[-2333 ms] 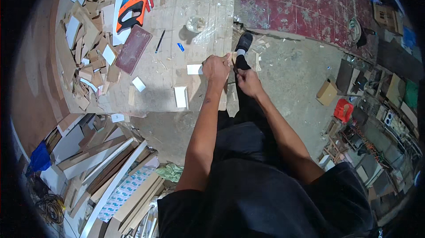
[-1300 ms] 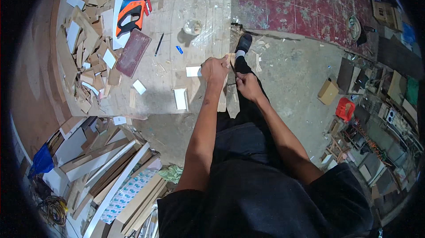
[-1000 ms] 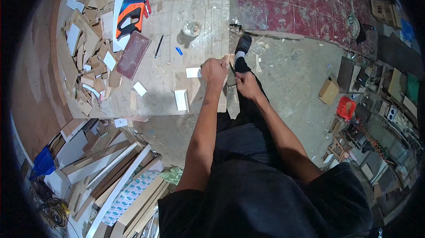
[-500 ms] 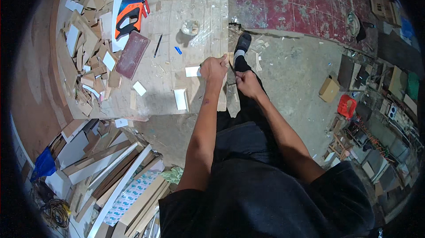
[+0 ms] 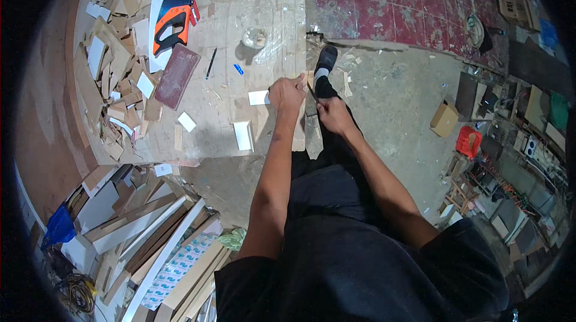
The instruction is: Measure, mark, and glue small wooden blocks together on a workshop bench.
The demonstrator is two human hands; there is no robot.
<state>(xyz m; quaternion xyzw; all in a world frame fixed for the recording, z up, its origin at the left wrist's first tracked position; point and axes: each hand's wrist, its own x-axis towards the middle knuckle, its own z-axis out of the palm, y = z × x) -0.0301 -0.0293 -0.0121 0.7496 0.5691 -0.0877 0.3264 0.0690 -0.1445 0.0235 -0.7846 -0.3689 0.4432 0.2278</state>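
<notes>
The right-hand edge of the counter (image 5: 210, 127) runs just beside the left hand (image 5: 288, 92), and beyond it the grey concrete floor (image 5: 396, 118) spreads out past the right hand (image 5: 334, 113). The counter's near edge crosses left of the left forearm. A white rectangular block (image 5: 259, 98) sits right against or just beside the left knuckles, crowding that side.

The left hand is curled, thumb forward, over a pale wood piece (image 5: 310, 76) at the counter's edge; the fingers hide most of it, so its full length cannot be told. The right hand is closed in a fist round a slim dark tool (image 5: 312, 92), handle hidden. The tool's long axis slants forward and slightly left, its far end meeting or overlapping the wood; actual contact is unclear. The handsaw's (image 5: 172, 19) blade is cut off above.
</notes>
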